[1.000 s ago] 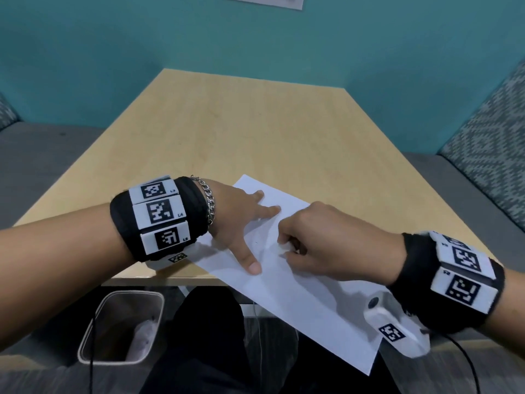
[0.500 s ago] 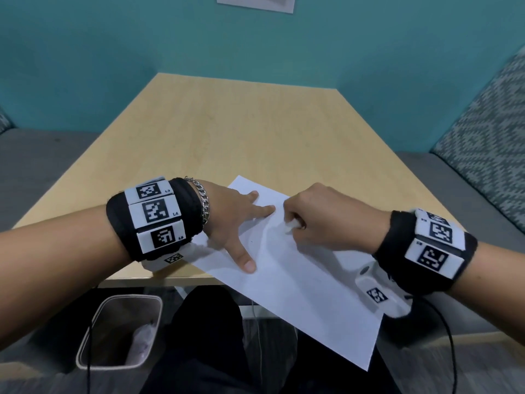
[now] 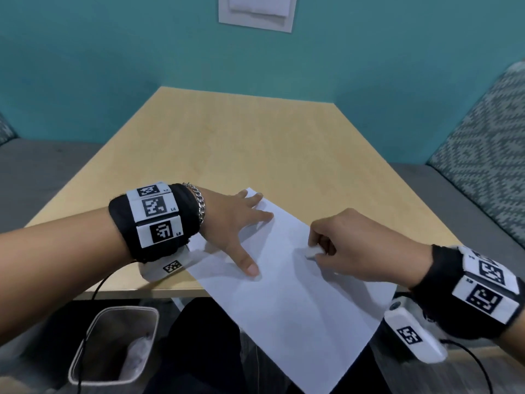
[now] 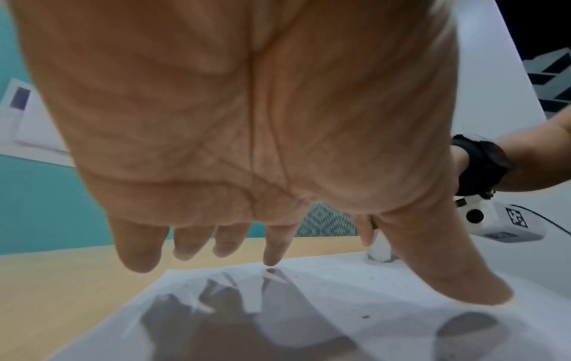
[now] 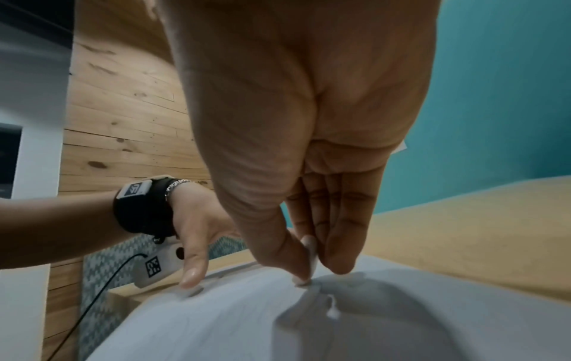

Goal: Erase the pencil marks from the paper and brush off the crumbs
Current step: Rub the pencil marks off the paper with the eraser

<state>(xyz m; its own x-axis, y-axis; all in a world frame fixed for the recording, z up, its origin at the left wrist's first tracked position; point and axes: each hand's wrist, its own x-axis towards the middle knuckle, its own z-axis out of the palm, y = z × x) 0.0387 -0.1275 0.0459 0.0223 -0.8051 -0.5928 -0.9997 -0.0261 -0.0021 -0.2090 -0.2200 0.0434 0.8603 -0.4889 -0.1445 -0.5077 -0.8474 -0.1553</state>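
Note:
A white sheet of paper [image 3: 287, 294] lies slanted on the wooden table [image 3: 241, 143], its near corner hanging over the front edge. My left hand [image 3: 241, 223] presses flat on the sheet's upper left part with fingers spread. My right hand [image 3: 343, 245] pinches a small white eraser [image 3: 310, 253] between thumb and fingertips, its tip touching the paper. The right wrist view shows the eraser [image 5: 310, 259] against the sheet [image 5: 216, 324]. Small dark crumbs [image 4: 365, 317] lie on the paper [image 4: 324, 293] in the left wrist view. Pencil marks are too faint to make out.
A grey waste bin [image 3: 113, 345] stands on the floor under the table's front left edge. Patterned seat cushions [image 3: 488, 155] flank the right side. A teal wall [image 3: 255, 58] closes the far end. The far half of the table holds nothing.
My right hand has moved the eraser to the right and toward me across the paper. The left hand stays pressed on the sheet.

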